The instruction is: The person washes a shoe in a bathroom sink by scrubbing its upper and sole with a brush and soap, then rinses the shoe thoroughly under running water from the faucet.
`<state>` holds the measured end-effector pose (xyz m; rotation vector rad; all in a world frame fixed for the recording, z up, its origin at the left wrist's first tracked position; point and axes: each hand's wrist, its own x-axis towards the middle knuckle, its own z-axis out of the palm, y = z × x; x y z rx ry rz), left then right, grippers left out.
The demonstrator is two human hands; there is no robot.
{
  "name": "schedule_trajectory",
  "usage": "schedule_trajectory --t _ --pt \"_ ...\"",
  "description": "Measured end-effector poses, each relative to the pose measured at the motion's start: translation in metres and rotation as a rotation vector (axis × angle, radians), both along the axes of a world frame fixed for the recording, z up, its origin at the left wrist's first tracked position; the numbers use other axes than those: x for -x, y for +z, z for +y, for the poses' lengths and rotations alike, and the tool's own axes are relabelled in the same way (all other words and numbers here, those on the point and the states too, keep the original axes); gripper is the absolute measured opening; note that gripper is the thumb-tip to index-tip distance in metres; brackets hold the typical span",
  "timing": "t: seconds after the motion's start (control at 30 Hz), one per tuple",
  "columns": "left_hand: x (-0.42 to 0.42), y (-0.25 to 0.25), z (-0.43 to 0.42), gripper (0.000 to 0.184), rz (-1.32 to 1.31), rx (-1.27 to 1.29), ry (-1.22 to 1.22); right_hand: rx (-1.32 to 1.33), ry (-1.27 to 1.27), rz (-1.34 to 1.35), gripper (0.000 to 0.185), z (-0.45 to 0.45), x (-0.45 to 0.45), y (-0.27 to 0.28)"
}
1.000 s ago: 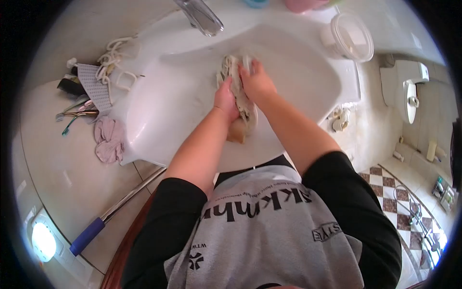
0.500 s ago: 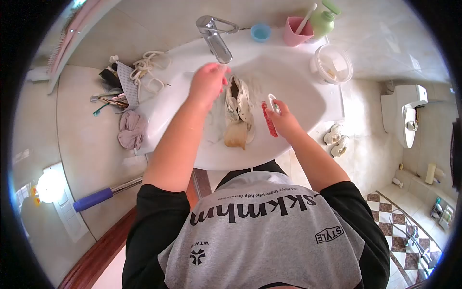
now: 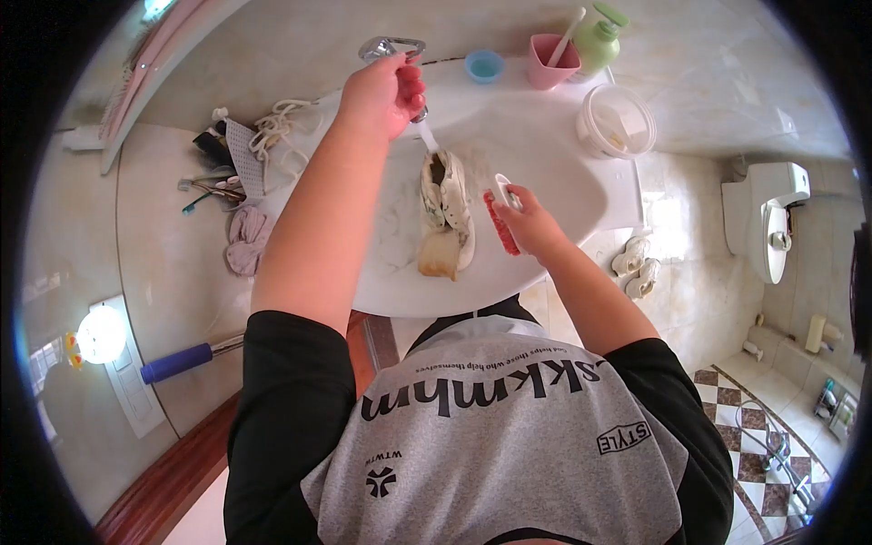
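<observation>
My left hand (image 3: 380, 94) is at the chrome faucet (image 3: 381, 48), its fingers curled just below the lever loop and covering most of the body. Whether they grip it is hidden. A stream of water (image 3: 428, 136) falls from the spout toward a wet white shoe (image 3: 460, 204) lying in the sink (image 3: 545, 195). The shoe's tongue (image 3: 440, 254) is pulled out toward me and stained yellow-brown. To the right of the shoe, my right hand (image 3: 533, 221) is closed around the white handle of a scrub brush (image 3: 500, 222) with red bristles, held apart from the shoe.
Along the sink's back stand a small blue cup (image 3: 485, 67), a pink cup (image 3: 553, 65) and a green pump bottle (image 3: 599, 44). A clear tub (image 3: 618, 123) sits at right. White laces (image 3: 277, 127) and a lilac cloth (image 3: 247, 241) lie left. Another pair of shoes (image 3: 640, 268) is on the floor.
My left hand has moved up from below the spout to the faucet's lever. Water now runs from the spout. My right hand still holds the brush, shifted slightly left.
</observation>
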<state>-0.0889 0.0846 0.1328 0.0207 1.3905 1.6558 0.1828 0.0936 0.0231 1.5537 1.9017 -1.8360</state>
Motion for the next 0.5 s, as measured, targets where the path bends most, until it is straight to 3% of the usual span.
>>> schedule_trajectory --t 0.17,0.23,0.27,0.33,0.5 --pt "0.014 -0.025 -0.031 0.020 0.134 0.013 -0.068 0.010 -0.003 -0.015 0.076 0.002 0.006 0.000" --pt "0.017 -0.063 -0.048 0.017 0.045 0.138 0.064 -0.156 -0.014 0.018 0.079 0.004 0.009 -0.022" --pt "0.010 -0.073 -0.050 0.017 0.043 0.139 0.061 -0.155 -0.016 0.015 0.079 0.007 0.012 -0.015" --pt "-0.014 -0.090 -0.047 0.014 -0.085 0.430 -0.019 -0.072 -0.091 0.033 0.077 0.011 0.024 0.006" --pt "-0.045 -0.124 -0.012 0.011 -0.258 0.427 -0.127 0.019 -0.111 0.059 0.066 0.028 0.052 -0.024"
